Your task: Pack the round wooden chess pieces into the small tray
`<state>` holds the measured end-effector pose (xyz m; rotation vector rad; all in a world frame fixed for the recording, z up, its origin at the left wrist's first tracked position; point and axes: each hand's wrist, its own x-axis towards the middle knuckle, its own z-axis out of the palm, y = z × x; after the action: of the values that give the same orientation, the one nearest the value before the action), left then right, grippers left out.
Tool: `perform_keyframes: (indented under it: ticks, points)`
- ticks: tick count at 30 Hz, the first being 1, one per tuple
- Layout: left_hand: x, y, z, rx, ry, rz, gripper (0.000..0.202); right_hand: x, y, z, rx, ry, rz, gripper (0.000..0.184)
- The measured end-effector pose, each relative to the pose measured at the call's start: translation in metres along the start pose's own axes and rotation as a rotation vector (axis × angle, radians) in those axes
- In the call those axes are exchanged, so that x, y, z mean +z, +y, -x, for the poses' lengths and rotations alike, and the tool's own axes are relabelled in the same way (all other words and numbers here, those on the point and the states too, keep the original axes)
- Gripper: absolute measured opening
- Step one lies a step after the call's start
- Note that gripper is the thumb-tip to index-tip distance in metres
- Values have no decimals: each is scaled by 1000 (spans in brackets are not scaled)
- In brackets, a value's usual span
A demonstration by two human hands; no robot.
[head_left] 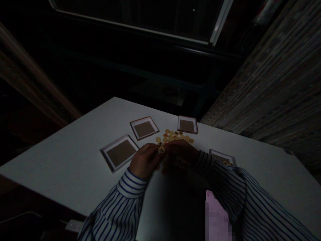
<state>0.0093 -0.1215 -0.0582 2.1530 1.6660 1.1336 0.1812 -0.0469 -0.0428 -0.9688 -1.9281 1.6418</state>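
Between my hands a round yellow disc [161, 150] with a dark mark on its face is held up over the table. My left hand [144, 162] pinches this disc between thumb and fingers. Close against it, my right hand [182, 150] is curled, its fingertips meeting the left ones; what they grip is hidden in the shade. Just beyond the hands lies a loose heap of similar discs [172, 135], some with red or dark marks. A few more discs lie dimly in shadow under my hands.
Three shallow trays with brown bottoms stand around the heap: a left tray [120, 152], a back tray [144, 128] and a back right tray [187, 124]. A right tray [222, 156] holds some discs, partly behind my sleeve. A pink flat object [217, 214] lies at the near edge.
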Motion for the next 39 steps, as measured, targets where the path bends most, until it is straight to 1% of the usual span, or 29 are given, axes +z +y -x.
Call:
perform_keyframes:
  ticks: [2,3,4,5,7,9,12,14,17,20,25,27,31,34,39]
  points:
    - [-9,-8,-1,-21,1,-118,30,-7,3,-2,-48,92,197,25]
    - [-14,-12,-2,-40,-13,-191,31,-11,6,-2,-66,117,341,25]
    - [-18,-16,-3,-48,-46,-272,32,-16,8,-2,-63,143,534,24]
    - [-21,-20,-4,-62,-75,-349,33,-21,11,-1,-64,136,725,24]
    - [-25,-27,-7,-79,-152,-477,34,-29,14,3,-84,96,825,23]
    - [-25,-32,-10,-92,-218,-559,34,-31,15,7,-97,13,960,23]
    - [-20,-37,-11,-101,-285,-605,32,-27,15,11,-80,-94,1209,27]
    - [-16,-38,-11,-104,-323,-616,29,-22,14,11,-58,-114,1303,29]
    - [-13,-37,-10,-123,-332,-634,25,-16,13,10,-26,-126,1352,28]
    - [-12,-35,-10,-152,-320,-637,24,-14,14,9,-11,-135,1345,29]
    - [-12,-32,-11,-174,-358,-637,25,-15,18,9,-34,-141,1353,30]
    - [-12,-32,-11,-177,-369,-634,27,-15,20,9,-15,-137,1355,30]
    - [-13,-32,-9,-182,-386,-624,27,-15,20,9,51,-106,1258,29]
    - [-14,-34,-8,-173,-411,-594,26,-15,18,8,38,-76,1177,27]
    - [-16,-39,-6,-142,-399,-562,30,-16,15,8,23,-66,1216,28]
